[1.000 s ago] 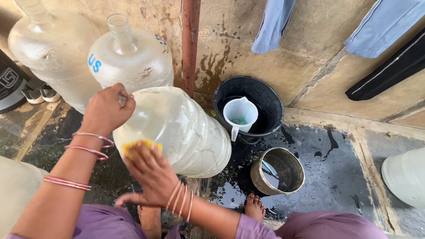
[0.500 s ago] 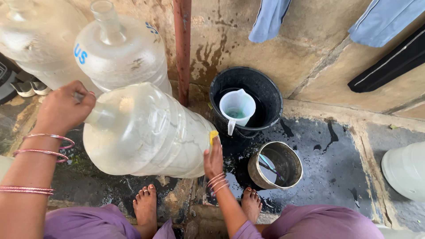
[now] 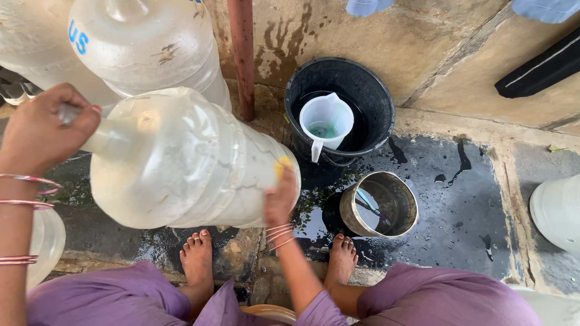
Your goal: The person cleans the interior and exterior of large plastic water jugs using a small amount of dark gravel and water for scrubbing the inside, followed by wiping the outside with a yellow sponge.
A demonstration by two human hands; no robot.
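Gripping the jug [image 3: 181,160] by its neck, fingers of the left hand [image 3: 45,130] wrapped tight, the right hand [image 3: 281,196] presses a yellow sponge [image 3: 283,164] against its base, above the wet floor [image 3: 459,205].

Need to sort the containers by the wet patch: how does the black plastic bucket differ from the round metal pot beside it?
The black plastic bucket is dark, wider, and sits against the wall; the round metal pot is shiny, smaller, and sits nearer the person's feet. The bucket holds a white plastic jug; the pot holds a thin blue-handled item. Both stand upright and open on the wet floor.
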